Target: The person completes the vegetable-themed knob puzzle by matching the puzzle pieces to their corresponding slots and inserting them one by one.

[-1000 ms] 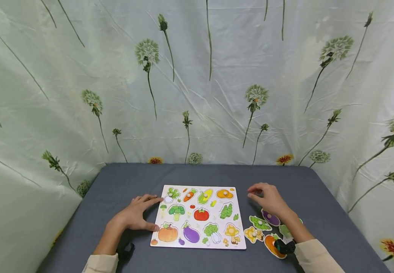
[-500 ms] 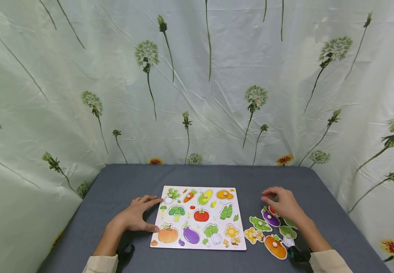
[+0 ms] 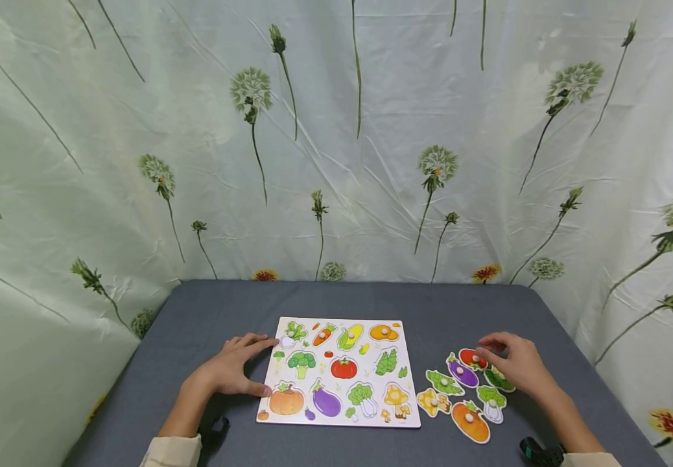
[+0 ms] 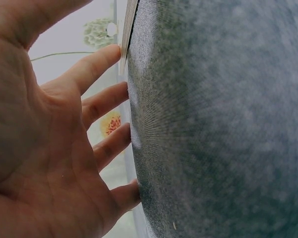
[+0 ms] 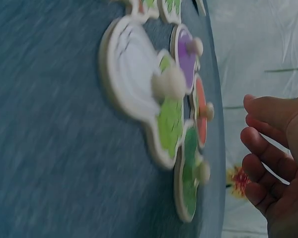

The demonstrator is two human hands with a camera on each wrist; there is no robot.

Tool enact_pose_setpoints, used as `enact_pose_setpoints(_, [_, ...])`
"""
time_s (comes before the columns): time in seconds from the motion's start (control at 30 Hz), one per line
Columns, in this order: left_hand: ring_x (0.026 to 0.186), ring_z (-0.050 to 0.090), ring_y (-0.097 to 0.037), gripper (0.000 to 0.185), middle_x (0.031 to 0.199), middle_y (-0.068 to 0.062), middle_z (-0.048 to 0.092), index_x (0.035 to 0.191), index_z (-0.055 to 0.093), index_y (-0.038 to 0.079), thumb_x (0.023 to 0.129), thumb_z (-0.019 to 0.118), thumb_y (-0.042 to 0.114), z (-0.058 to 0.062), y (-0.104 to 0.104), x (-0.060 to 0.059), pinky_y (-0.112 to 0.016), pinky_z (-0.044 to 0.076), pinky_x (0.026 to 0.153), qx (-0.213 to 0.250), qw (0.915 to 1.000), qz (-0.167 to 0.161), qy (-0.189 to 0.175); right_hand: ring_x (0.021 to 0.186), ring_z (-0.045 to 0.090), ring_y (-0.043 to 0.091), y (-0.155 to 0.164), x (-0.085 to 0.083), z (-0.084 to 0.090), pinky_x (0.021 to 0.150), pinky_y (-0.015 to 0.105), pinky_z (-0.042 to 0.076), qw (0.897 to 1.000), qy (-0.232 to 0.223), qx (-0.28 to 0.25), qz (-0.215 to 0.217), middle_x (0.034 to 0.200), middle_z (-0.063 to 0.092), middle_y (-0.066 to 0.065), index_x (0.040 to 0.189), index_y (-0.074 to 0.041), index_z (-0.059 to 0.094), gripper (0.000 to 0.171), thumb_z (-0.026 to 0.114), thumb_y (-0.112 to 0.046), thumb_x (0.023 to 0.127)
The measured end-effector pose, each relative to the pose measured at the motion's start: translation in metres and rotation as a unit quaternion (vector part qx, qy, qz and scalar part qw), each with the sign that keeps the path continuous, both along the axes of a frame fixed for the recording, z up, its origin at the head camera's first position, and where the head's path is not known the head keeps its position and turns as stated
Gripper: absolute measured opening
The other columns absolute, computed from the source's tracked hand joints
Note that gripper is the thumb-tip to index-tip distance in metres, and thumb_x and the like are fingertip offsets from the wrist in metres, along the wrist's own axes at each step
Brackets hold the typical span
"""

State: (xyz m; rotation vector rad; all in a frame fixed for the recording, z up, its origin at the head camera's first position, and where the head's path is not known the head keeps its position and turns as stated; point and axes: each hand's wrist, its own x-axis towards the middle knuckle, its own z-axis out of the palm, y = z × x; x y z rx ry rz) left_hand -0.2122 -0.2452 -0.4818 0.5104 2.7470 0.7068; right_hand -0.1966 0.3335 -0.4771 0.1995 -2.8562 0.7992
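Observation:
A white vegetable puzzle board lies on the grey table. My left hand rests flat beside it, fingers straight and touching the board's left edge; the left wrist view shows the left hand holding nothing. Right of the board lie several loose pieces: a red tomato, a purple eggplant, a leafy green, a yellow mushroom, an orange pumpkin and a white-green piece. My right hand hovers over their right side, fingers relaxed and empty, as the right hand shows.
A flower-printed curtain closes in the table on three sides. Bare grey cloth stretches behind the board and to the left of my left hand. Black wrist straps sit by the near edge.
My right hand has moved right and nearer, from beside the board's far right corner to the right side of the loose pieces, uncovering them. The left hand has not moved.

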Motion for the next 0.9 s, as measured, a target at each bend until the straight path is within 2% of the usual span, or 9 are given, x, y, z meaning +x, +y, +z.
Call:
enact_pose_setpoints(0.2, [0.143, 0.035, -0.049, 0.103, 0.156, -0.013, 0.044, 0.155, 0.048, 0.023, 0.067, 0.089, 0.059, -0.003, 0.001, -0.001, -0.080, 0.024, 0.110, -0.008, 1.0000, 0.001, 0.004, 0.077, 0.058, 0.004, 0.020, 0.008, -0.005, 0.066, 0.028, 0.048, 1.000, -0.009, 0.018, -0.021, 0.090, 0.074, -0.003, 0.100, -0.013, 0.077, 0.017, 0.079, -0.027, 0.092])
enact_pose_setpoints(0.4, [0.144, 0.034, -0.048, 0.104, 0.157, -0.012, 0.044, 0.155, 0.048, 0.026, 0.067, 0.088, 0.060, -0.002, 0.002, -0.001, -0.079, 0.025, 0.110, -0.011, 0.9999, 0.001, -0.001, 0.071, 0.059, 0.002, 0.035, 0.017, -0.007, 0.063, 0.025, 0.049, 0.998, -0.047, 0.023, -0.042, 0.085, 0.073, -0.002, 0.096, -0.010, 0.077, 0.024, 0.079, -0.033, 0.091])
enact_pose_setpoints(0.67, [0.142, 0.035, -0.046, 0.103, 0.156, -0.013, 0.044, 0.155, 0.048, 0.025, 0.067, 0.088, 0.059, -0.002, 0.000, -0.001, -0.078, 0.026, 0.110, -0.012, 0.9999, 0.001, 0.003, 0.064, 0.050, 0.002, 0.043, 0.022, -0.012, 0.060, 0.024, 0.040, 0.995, -0.077, 0.033, -0.047, 0.075, 0.064, -0.005, 0.091, -0.013, 0.076, 0.025, 0.078, -0.038, 0.092])
enact_pose_setpoints(0.9, [0.140, 0.037, -0.045, 0.104, 0.156, -0.012, 0.044, 0.155, 0.048, 0.024, 0.066, 0.089, 0.059, 0.000, 0.000, 0.000, -0.077, 0.028, 0.109, -0.011, 0.9999, 0.001, 0.007, 0.065, 0.051, 0.002, 0.044, 0.024, -0.014, 0.060, 0.025, 0.041, 0.994, -0.092, 0.032, -0.039, 0.077, 0.066, -0.005, 0.093, -0.013, 0.076, 0.027, 0.074, -0.041, 0.095])
